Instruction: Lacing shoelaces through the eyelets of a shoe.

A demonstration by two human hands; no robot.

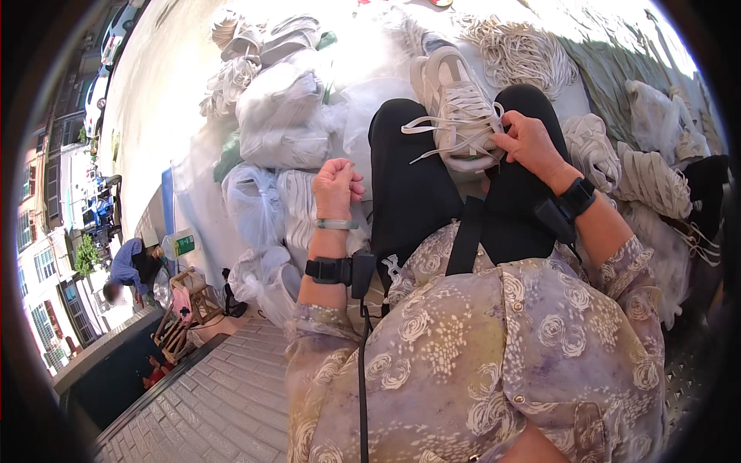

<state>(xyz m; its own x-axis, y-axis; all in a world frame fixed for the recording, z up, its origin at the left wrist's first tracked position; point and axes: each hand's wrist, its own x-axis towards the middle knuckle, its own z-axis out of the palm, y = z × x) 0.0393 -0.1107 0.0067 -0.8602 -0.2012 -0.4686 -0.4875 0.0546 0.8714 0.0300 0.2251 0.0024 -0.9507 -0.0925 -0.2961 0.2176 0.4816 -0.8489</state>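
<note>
A pale grey-and-white sneaker (454, 123) sits between the person's knees, in front of the black trousers (417, 174), and its lacing looks well advanced. The white lace (468, 99) already crosses the front in several rows, while a loop and a loose end spill over the left side and another loop stands by the right edge. No bow or knot shows, so drawing through and tidying the loose lengths seems to be what is left; whether every eyelet is filled is too small to tell. The right hand (531, 147) is at the shoe's right edge, its fingertips apparently pinching the lace. The left hand (336, 187) is well apart from the shoe, fingers curled; whether it grips anything cannot be told. Beyond lies a heap of pale laces (532, 63), and stacked shoe uppers (654, 184) on the right suggest more pieces to work on.
</note>
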